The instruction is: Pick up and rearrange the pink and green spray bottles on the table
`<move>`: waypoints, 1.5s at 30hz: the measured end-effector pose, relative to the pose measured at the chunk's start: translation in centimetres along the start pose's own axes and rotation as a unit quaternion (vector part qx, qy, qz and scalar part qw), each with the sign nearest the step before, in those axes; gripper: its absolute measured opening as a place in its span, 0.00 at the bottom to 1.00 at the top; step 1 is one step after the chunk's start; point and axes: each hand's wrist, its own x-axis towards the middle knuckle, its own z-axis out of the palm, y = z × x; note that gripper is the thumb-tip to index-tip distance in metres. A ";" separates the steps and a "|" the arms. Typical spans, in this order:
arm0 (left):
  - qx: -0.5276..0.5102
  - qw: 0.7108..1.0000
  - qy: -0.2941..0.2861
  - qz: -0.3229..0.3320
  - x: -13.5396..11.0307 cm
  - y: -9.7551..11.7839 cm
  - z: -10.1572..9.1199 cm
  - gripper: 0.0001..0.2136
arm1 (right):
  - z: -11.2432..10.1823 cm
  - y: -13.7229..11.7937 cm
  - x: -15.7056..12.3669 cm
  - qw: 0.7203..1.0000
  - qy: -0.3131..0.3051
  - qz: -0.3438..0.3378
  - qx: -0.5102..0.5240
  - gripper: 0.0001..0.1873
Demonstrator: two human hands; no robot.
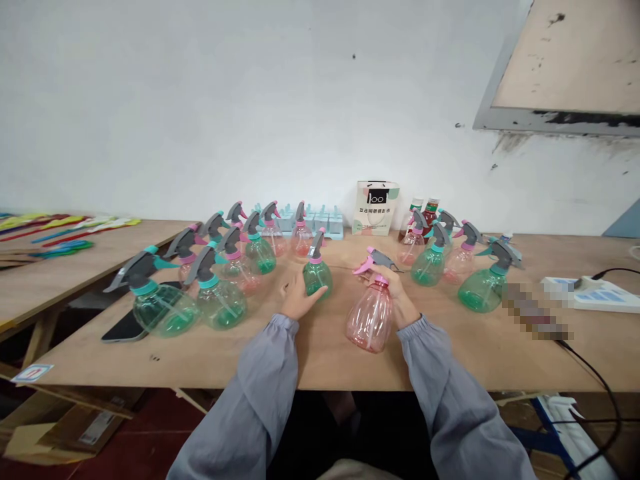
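At the front middle of the tabletop [326, 363], your right hand [393, 285] grips a tilted pink spray bottle [369, 321] near its neck; your left hand [300, 297] meets a green spray bottle [317, 275], its grip unclear.

Bare wood along the front edge of the bench [350, 377] leaves a low passage from side to side. Between the left hand [299, 297], at the green bottle [319, 272], and the right hand [399, 291], at the pink bottle [369, 320], a gap runs back toward the paper bag [376, 208] and pale blue rack [320, 225], which block the rear. A dense cluster of spray bottles [220, 305] bars the left; a smaller group of spray bottles [429, 267] bars the right, with narrow bare strips beside each hand. A black cable [595, 375] crosses the right end.
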 end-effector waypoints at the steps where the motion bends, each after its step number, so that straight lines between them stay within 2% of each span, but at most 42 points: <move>1: 0.000 1.000 -0.002 -0.002 0.0 0.0 0.0 0.39 | -0.1 0.1 0.2 1.000 -0.006 0.006 0.002 0.14; 4: -0.001 1.000 -0.004 -0.005 0.0 0.1 -0.1 0.40 | -0.4 0.3 0.6 1.000 0.007 0.008 -0.002 0.12; 7: -0.004 1.000 -0.003 -0.003 0.0 0.1 -0.1 0.39 | -0.7 0.2 0.7 0.999 0.028 -0.024 0.007 0.08; 9: -0.004 1.000 0.000 0.001 0.0 0.1 0.0 0.39 | -0.8 0.2 0.7 0.999 0.019 -0.034 0.012 0.08; 15: -0.005 1.000 -0.001 0.001 0.0 0.2 -0.1 0.39 | -0.6 0.1 0.6 1.000 0.017 -0.005 -0.020 0.11; 20: -0.009 1.000 -0.008 0.000 -0.1 0.3 -0.3 0.39 | -0.1 -0.5 0.2 0.998 -0.043 -0.028 0.024 0.08; 25: -0.010 1.000 -0.017 -0.001 -0.2 0.4 -0.3 0.39 | -0.1 0.2 0.5 0.996 -0.041 -0.004 0.076 0.07; 28: -0.012 1.000 -0.014 0.000 -0.1 0.4 -0.3 0.39 | -0.3 0.3 0.6 0.996 -0.018 0.010 0.085 0.08; 34: -0.014 1.000 -0.012 -0.003 -0.1 0.3 -0.3 0.39 | -0.4 -0.1 0.6 0.989 -0.007 -0.029 0.142 0.11; 40: -0.016 1.000 -0.011 0.002 -0.1 0.3 -0.3 0.39 | -0.3 0.5 0.9 0.994 0.023 0.023 0.106 0.10; 45: -0.016 1.000 -0.009 -0.002 -0.1 0.3 -0.2 0.39 | -0.4 -0.4 0.4 0.988 0.029 -0.034 0.151 0.10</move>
